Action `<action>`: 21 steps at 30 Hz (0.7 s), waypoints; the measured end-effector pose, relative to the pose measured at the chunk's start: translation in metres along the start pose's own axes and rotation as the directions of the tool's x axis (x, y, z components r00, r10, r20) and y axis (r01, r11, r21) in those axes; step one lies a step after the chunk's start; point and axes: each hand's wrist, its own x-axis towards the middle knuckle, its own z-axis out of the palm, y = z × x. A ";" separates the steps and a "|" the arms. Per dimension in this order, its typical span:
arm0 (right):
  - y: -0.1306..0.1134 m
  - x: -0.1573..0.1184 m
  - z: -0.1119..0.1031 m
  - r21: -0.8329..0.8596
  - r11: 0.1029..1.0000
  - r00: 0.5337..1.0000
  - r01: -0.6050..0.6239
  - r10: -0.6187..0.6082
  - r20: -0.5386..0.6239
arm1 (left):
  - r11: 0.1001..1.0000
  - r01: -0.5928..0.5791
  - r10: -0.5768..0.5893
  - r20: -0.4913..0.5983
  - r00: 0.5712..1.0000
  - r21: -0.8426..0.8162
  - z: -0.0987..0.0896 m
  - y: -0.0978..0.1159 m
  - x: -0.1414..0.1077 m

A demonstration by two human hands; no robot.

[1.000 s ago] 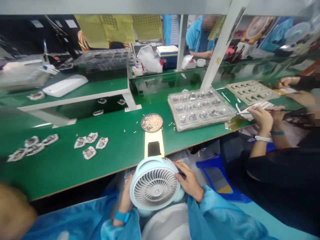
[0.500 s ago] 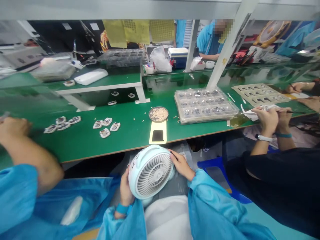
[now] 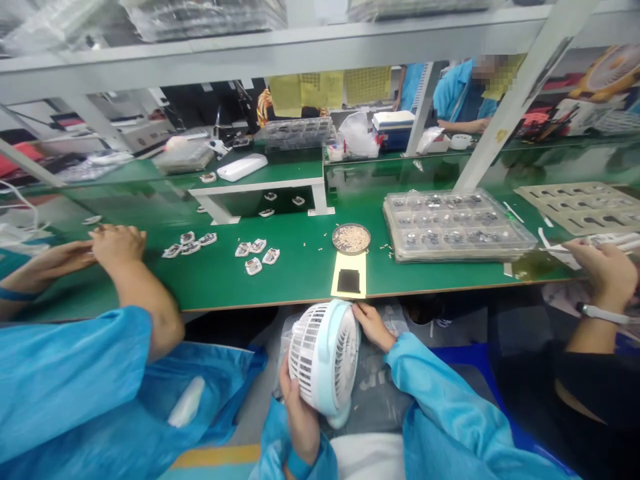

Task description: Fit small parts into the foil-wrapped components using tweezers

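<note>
A pale-blue and white portable fan (image 3: 325,360) is over my lap, below the table edge, its grille turned to the right and its slotted back to the left. My left hand (image 3: 300,413) supports it from the lower left, fingers closed against the back housing. On the far right side of its rim, my right hand (image 3: 373,325) has its fingers bent against the fan; the fingertips are partly hidden. Just beyond the fan, a yellow paper with a black square (image 3: 349,281) lies at the table edge, below a round dish of small beige pieces (image 3: 351,239).
Small white parts (image 3: 257,256) lie in groups on the green table (image 3: 280,287). Stacked clear trays (image 3: 457,227) stand to the right. A co-worker's hands (image 3: 117,250) are at left, another's hand (image 3: 607,267) at right. A white shelf post (image 3: 515,100) slants upward.
The fan has turned so its front now faces right and its slotted back shows. My left hand has shifted beneath its back. The camera view has swung left.
</note>
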 end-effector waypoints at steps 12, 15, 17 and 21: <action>0.001 -0.006 -0.026 0.114 0.993 0.994 -0.019 0.031 -0.108 | 0.969 -0.177 0.127 0.267 0.955 0.173 -0.001 0.011 -0.004; -0.001 -0.005 -0.021 0.155 0.988 0.992 0.008 0.011 -0.122 | 0.914 -0.287 0.177 0.357 0.917 0.286 -0.016 0.012 0.008; 0.000 -0.006 -0.020 0.169 0.985 0.991 0.010 0.013 -0.135 | 0.891 -0.327 0.193 0.389 0.901 0.316 -0.023 0.010 0.016; 0.002 -0.014 -0.023 0.158 0.987 0.986 -0.026 0.052 -0.160 | 0.884 -0.360 0.223 0.409 0.885 0.297 -0.027 0.003 0.030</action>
